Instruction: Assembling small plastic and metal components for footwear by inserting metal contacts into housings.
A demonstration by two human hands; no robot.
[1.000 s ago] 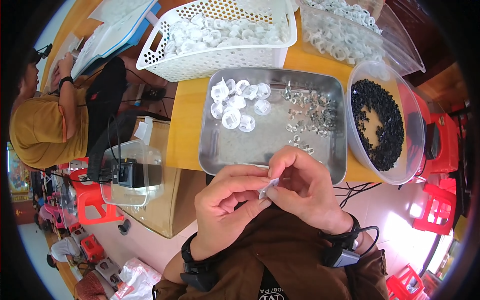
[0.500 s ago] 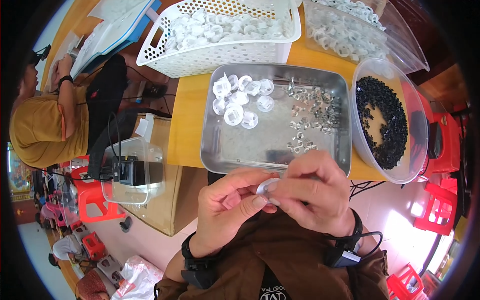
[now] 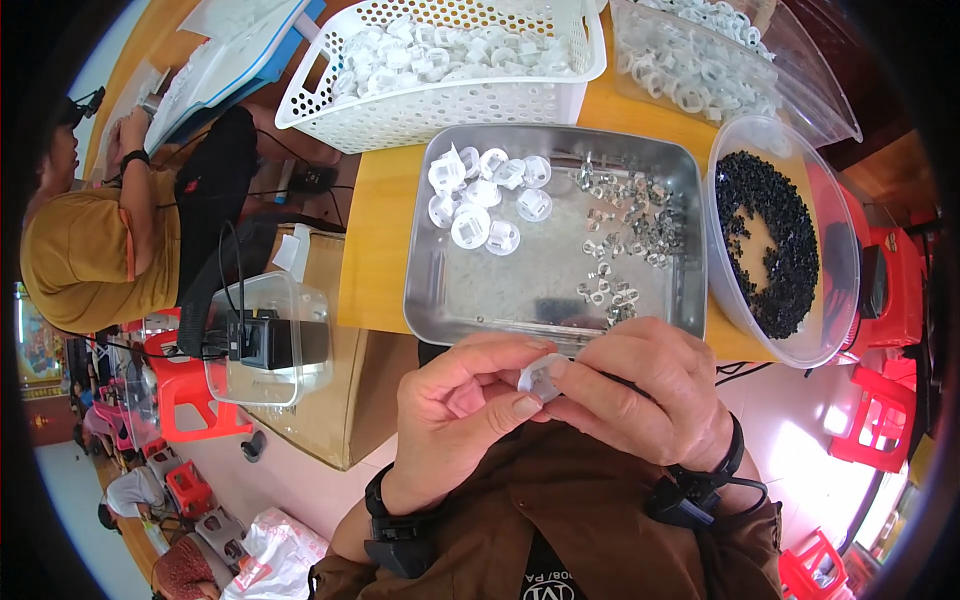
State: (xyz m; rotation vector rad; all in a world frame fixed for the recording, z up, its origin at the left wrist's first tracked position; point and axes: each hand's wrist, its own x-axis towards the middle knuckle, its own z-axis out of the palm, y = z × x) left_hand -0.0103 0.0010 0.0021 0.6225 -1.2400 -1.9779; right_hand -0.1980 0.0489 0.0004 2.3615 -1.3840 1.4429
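Just in front of the metal tray (image 3: 490, 290), a small white round plastic part (image 3: 540, 380) is pinched between the thumb and fingers of my left hand (image 3: 455, 405). My right hand (image 3: 650, 395) is closed against the same part, with its thumb and fingertips at the edge. Whether those fingertips also hold something tiny is hidden. Inside the tray, several similar white round parts (image 3: 470, 228) lie in a group at the left. Small shiny metal clips (image 3: 645, 225) are scattered over its right side.
A white perforated basket (image 3: 440, 115) full of white plastic parts stands behind the tray. At the right is a clear tub (image 3: 845, 250) of small black pieces (image 3: 770, 290). Another clear bin (image 3: 690, 85) holds white rings. A co-worker (image 3: 90, 250) sits at the left, beyond a cardboard box (image 3: 330, 420).
My right hand has turned, its fingers now lying lower and flatter against the white part. The part has tilted so its inside shows more. My left hand has barely moved.
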